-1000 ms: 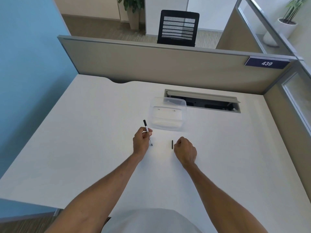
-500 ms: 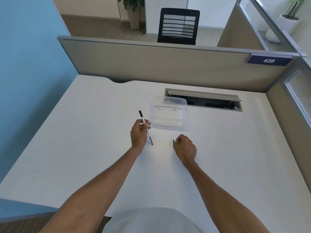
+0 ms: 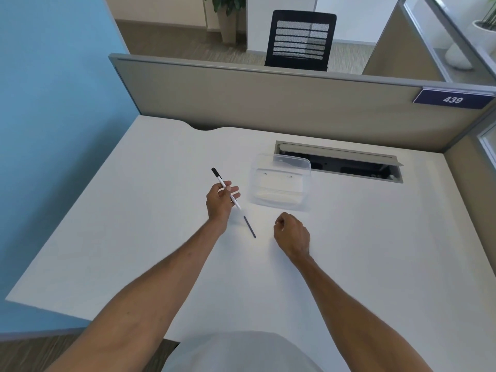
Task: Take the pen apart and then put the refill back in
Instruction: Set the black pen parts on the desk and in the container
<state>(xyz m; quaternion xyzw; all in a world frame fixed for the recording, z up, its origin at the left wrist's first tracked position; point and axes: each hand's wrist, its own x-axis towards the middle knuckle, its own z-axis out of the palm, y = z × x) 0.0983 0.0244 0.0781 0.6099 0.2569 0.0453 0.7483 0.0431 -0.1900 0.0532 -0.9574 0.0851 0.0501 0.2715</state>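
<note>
Two bare forearms enter from the lower edge of the frame, one from the lower left and one from the lower right. No sleeve, cuff, watch, ring or glove covers either forearm, the left hand [image 3: 220, 201] or the right hand [image 3: 292, 235]. At the bottom centre of the frame, between the two forearms, a rounded area of plain light grey garment [image 3: 241, 351] shows. It carries no visible print, seam or fastening.
</note>
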